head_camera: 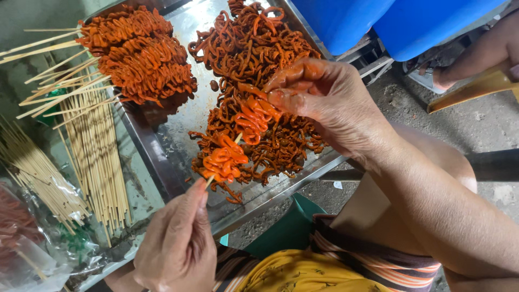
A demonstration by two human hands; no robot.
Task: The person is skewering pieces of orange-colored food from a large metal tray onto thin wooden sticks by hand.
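Observation:
My left hand (175, 246) pinches the lower end of a thin bamboo skewer (208, 181) that points up and to the right. Folded orange-red marinated strips (224, 159) are bunched on it. My right hand (324, 97), smeared with red sauce, grips another curly strip (254, 116) at the skewer's tip. Both hands hover over a metal tray (162, 157) holding a loose pile of the same strips (254, 48).
Finished skewers (140, 54) lie stacked at the tray's far left corner. Bare bamboo sticks (97, 157) lie in bundles left of the tray, beside a plastic bag (38, 238). Blue containers (389, 19) stand at the top right. Another person's arm (481, 51) shows at the right edge.

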